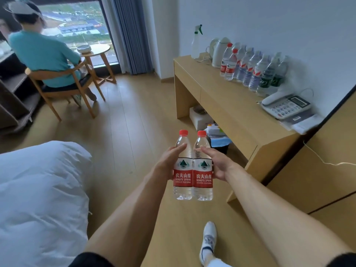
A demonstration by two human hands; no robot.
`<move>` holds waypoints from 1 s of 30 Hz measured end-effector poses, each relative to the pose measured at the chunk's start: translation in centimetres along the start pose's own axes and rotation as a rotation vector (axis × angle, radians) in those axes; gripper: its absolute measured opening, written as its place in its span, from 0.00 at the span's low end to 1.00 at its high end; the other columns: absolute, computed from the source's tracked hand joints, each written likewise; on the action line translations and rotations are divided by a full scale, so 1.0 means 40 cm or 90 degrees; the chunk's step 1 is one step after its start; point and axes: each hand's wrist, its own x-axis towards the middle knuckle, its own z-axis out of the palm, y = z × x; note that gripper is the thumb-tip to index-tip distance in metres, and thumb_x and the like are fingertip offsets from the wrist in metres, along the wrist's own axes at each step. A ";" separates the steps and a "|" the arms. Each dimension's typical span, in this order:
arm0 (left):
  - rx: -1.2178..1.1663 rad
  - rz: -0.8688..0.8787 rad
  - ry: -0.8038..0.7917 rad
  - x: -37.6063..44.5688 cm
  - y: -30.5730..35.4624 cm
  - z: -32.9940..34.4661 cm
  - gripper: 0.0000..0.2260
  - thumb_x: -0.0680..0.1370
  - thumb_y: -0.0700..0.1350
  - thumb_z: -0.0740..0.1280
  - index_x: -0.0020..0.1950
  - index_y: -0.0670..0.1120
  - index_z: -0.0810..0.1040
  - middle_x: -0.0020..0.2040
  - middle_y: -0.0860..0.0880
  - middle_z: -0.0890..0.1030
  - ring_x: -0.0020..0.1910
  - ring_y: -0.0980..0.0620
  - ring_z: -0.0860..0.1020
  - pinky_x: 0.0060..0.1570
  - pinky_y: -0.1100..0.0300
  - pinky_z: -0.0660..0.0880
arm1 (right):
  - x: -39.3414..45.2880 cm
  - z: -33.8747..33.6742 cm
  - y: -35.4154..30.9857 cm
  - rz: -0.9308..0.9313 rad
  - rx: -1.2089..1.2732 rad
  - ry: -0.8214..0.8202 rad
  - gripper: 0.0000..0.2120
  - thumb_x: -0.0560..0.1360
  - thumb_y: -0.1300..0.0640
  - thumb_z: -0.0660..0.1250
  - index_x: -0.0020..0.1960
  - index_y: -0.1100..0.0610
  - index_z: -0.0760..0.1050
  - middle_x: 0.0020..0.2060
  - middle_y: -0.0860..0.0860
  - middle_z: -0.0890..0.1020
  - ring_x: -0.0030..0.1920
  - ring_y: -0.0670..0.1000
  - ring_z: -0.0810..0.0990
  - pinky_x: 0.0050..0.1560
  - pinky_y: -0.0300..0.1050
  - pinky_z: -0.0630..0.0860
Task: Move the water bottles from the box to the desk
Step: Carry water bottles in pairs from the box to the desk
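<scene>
Pale wood, the desk (227, 97) lies at about one o'clock from your hands, its long edge running away toward the far wall, with a row of bottles (254, 70) already along the back. You carry two red-capped bottles (192, 170) upright and touching, side by side. Your left hand (167, 162) grips the left one, your right hand (217, 164) the right one, and the right is nearer the desk.

1. Setting: hotel-type bedroom.
2. Bed with white duvet (38, 193) at 8 o'clock.
3. Wooden desk (227, 97) at 2 o'clock carries a corded telephone (287, 106), an electric kettle (221, 52) and a row of water bottles (252, 70).
4. Floor-length curtain (129, 33) and full-height window (77, 22) at 11 o'clock.
</scene>
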 end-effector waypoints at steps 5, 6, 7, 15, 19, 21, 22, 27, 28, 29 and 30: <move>0.014 -0.008 0.002 0.120 0.086 -0.007 0.29 0.77 0.57 0.72 0.73 0.49 0.68 0.53 0.43 0.80 0.29 0.51 0.84 0.22 0.57 0.78 | 0.131 -0.006 -0.081 -0.001 0.005 0.001 0.24 0.79 0.44 0.68 0.70 0.54 0.73 0.60 0.61 0.83 0.57 0.63 0.83 0.50 0.58 0.81; 0.016 -0.006 0.005 0.146 0.111 -0.011 0.28 0.77 0.57 0.71 0.73 0.49 0.68 0.52 0.43 0.80 0.28 0.51 0.84 0.22 0.57 0.77 | 0.161 -0.004 -0.104 -0.004 0.006 -0.001 0.24 0.78 0.44 0.68 0.71 0.54 0.72 0.61 0.61 0.82 0.57 0.63 0.83 0.49 0.58 0.81; 0.019 -0.004 0.009 0.173 0.137 -0.015 0.28 0.77 0.57 0.71 0.73 0.49 0.67 0.52 0.43 0.80 0.27 0.51 0.84 0.21 0.57 0.77 | 0.194 -0.002 -0.128 -0.006 0.008 -0.006 0.25 0.79 0.44 0.68 0.72 0.53 0.72 0.62 0.61 0.82 0.57 0.63 0.83 0.49 0.58 0.81; 0.024 0.022 0.043 0.427 0.361 -0.019 0.28 0.78 0.57 0.71 0.73 0.48 0.67 0.53 0.43 0.80 0.28 0.51 0.84 0.23 0.57 0.78 | 0.487 -0.022 -0.354 -0.018 0.015 -0.087 0.26 0.80 0.44 0.66 0.75 0.53 0.67 0.64 0.62 0.80 0.57 0.64 0.83 0.44 0.55 0.82; 0.029 0.023 0.081 0.553 0.501 0.008 0.27 0.78 0.57 0.70 0.73 0.49 0.67 0.53 0.43 0.80 0.28 0.51 0.84 0.23 0.57 0.78 | 0.621 -0.044 -0.500 -0.013 0.011 -0.112 0.26 0.80 0.44 0.66 0.74 0.55 0.69 0.63 0.62 0.81 0.58 0.64 0.83 0.51 0.59 0.81; 0.030 0.021 0.084 0.616 0.559 0.030 0.26 0.78 0.57 0.70 0.72 0.49 0.68 0.53 0.44 0.81 0.31 0.50 0.85 0.24 0.57 0.78 | 0.683 -0.069 -0.561 -0.013 0.017 -0.106 0.26 0.80 0.44 0.66 0.73 0.55 0.69 0.62 0.62 0.81 0.60 0.65 0.82 0.58 0.64 0.79; 0.030 0.022 0.086 0.648 0.583 0.040 0.26 0.78 0.57 0.71 0.72 0.49 0.69 0.53 0.44 0.81 0.33 0.49 0.85 0.24 0.56 0.79 | 0.711 -0.083 -0.588 -0.014 0.021 -0.104 0.25 0.80 0.45 0.66 0.73 0.55 0.69 0.62 0.63 0.81 0.61 0.66 0.81 0.61 0.66 0.77; 0.023 0.012 0.080 0.795 0.656 0.068 0.25 0.77 0.57 0.72 0.70 0.49 0.71 0.55 0.42 0.82 0.37 0.48 0.85 0.26 0.56 0.79 | 0.829 -0.136 -0.673 -0.015 0.047 -0.104 0.25 0.81 0.47 0.65 0.74 0.56 0.68 0.64 0.65 0.79 0.64 0.68 0.78 0.67 0.70 0.71; 0.023 0.012 0.077 0.826 0.668 0.070 0.25 0.77 0.58 0.72 0.70 0.49 0.71 0.55 0.42 0.82 0.37 0.47 0.85 0.26 0.56 0.79 | 0.853 -0.143 -0.687 -0.016 0.052 -0.101 0.25 0.81 0.47 0.65 0.74 0.57 0.67 0.65 0.66 0.78 0.65 0.69 0.77 0.68 0.70 0.70; 0.022 0.010 0.077 0.856 0.679 0.071 0.25 0.77 0.58 0.72 0.69 0.49 0.71 0.55 0.42 0.82 0.39 0.47 0.85 0.26 0.56 0.79 | 0.875 -0.149 -0.703 -0.017 0.054 -0.097 0.25 0.82 0.48 0.65 0.74 0.58 0.67 0.65 0.66 0.78 0.65 0.69 0.77 0.68 0.70 0.70; 0.018 0.006 0.076 0.887 0.690 0.071 0.25 0.77 0.58 0.72 0.69 0.49 0.71 0.56 0.42 0.82 0.40 0.46 0.85 0.27 0.56 0.79 | 0.895 -0.154 -0.718 -0.018 0.052 -0.093 0.25 0.82 0.48 0.65 0.73 0.58 0.67 0.65 0.67 0.77 0.65 0.69 0.77 0.68 0.70 0.70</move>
